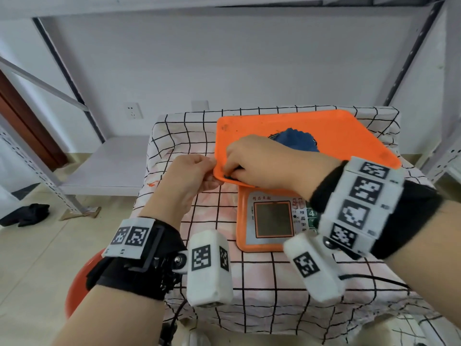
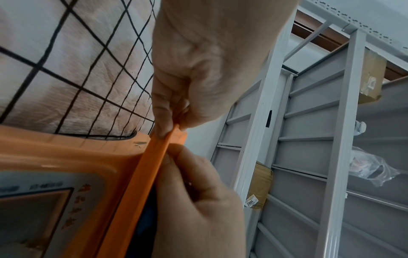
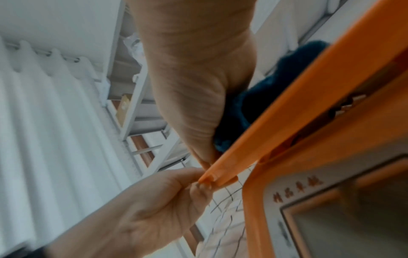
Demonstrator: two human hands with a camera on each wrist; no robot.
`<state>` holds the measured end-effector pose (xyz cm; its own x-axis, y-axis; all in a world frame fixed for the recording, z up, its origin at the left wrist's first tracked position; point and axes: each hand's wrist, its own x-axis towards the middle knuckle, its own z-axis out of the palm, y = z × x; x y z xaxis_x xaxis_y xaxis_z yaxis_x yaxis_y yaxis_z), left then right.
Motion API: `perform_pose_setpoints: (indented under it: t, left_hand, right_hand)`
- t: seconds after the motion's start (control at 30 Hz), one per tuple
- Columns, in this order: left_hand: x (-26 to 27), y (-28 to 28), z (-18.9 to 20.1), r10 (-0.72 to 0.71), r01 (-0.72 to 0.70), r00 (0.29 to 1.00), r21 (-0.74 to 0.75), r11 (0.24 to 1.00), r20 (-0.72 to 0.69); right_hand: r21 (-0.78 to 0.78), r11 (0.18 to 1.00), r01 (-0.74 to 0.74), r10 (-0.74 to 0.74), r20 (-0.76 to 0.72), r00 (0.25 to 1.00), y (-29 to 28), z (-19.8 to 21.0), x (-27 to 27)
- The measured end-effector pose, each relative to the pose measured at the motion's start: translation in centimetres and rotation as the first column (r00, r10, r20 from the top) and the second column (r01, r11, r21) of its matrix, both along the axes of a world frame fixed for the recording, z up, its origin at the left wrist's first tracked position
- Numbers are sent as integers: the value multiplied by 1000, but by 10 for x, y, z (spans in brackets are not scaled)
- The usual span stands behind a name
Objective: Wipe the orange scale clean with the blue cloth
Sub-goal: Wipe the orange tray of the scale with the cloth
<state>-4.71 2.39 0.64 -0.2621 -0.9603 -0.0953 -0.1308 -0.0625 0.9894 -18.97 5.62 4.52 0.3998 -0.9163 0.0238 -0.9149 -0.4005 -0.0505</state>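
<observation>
The orange scale (image 1: 272,218) stands on a checked tablecloth, its wide orange platter (image 1: 336,131) on top. My left hand (image 1: 209,171) pinches the platter's near-left corner, thumb above and fingers below; the left wrist view shows the same grip on the platter's rim (image 2: 154,157). My right hand (image 1: 233,168) lies on the platter at that corner, its fingers curled round the blue cloth (image 1: 296,139). The cloth bunches under the palm and sticks out behind it. In the right wrist view the blue cloth (image 3: 264,97) sits between my palm and the platter's edge (image 3: 287,108).
The table's checked cloth (image 1: 262,278) shows in front of the scale, with a black cable (image 1: 379,279) at the right. Grey metal shelving (image 1: 82,168) stands to the left and right. A red round object (image 1: 79,280) is low beside the table.
</observation>
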Motion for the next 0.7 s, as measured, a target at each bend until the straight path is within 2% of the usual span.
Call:
perform_pose_setpoints:
  t: [0.1, 0.27, 0.37, 0.47, 0.63, 0.7]
  left_hand:
    - [0, -1, 0, 3, -3, 1000, 2, 1000, 0]
    - [-1, 0, 0, 5, -5, 1000, -2, 1000, -7]
    - [-1, 0, 1, 10, -10, 1000, 4, 1000, -20]
    - [-1, 0, 1, 11, -11, 1000, 4, 1000, -6]
    - [-3, 1, 0, 23, -23, 1000, 0, 1000, -14]
    - [-2, 0, -2, 26, -25, 1000, 2, 1000, -9]
  right_hand:
    - [5, 1000, -9, 9, 57, 998, 4, 5, -2]
    - [-115, 972, 203, -171, 242, 955, -16, -8, 10]
    - [-26, 981, 192, -173, 333, 927, -9, -11, 7]
    - [75, 989, 131, -149, 333, 931, 0, -2, 7]
    - [42, 962, 268, -269, 285, 920, -23, 1, 13]
    - [33, 963, 266, -265, 270, 926, -21, 0, 14]
